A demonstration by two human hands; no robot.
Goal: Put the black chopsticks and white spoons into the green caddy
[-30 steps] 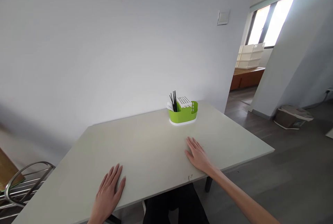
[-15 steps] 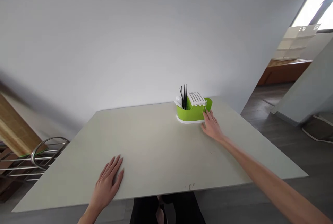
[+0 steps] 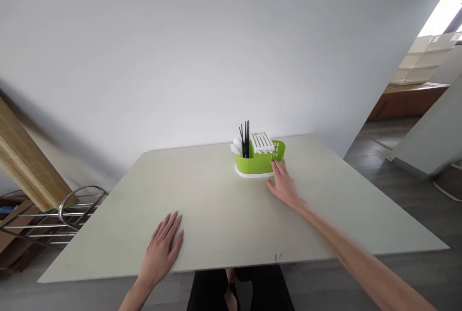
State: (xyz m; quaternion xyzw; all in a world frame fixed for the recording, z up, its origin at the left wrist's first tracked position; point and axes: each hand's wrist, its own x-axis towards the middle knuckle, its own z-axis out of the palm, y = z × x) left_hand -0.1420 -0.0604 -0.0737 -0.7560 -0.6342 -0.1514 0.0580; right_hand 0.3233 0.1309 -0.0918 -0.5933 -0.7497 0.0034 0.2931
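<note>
A green cutlery holder [image 3: 253, 165] with a white base stands near the back of the table. Black chopsticks [image 3: 246, 140] and white spoons [image 3: 237, 145] stick up from its left part. A slotted white rack [image 3: 262, 142] covers its middle. At the holder's near right end, my right hand [image 3: 283, 183] has its fingers at the rim and the thumb low in front, gripping the holder as far as I can see; the fingertips are partly hidden. My left hand [image 3: 160, 248] lies flat on the table near the front edge, fingers stretched, holding nothing.
The pale table [image 3: 216, 210] backs onto a white wall [image 3: 180, 60]. Left of it are a metal rack [image 3: 68, 219] and a leaning bamboo-coloured roll or board [image 3: 32, 157]. Translucent stacked boxes [image 3: 422, 60] stand far right on a brown bench [image 3: 407, 99].
The cutlery holder has slid left and slightly nearer across the table, together with my right hand. My left hand stays flat on the table. The view has shifted a little.
</note>
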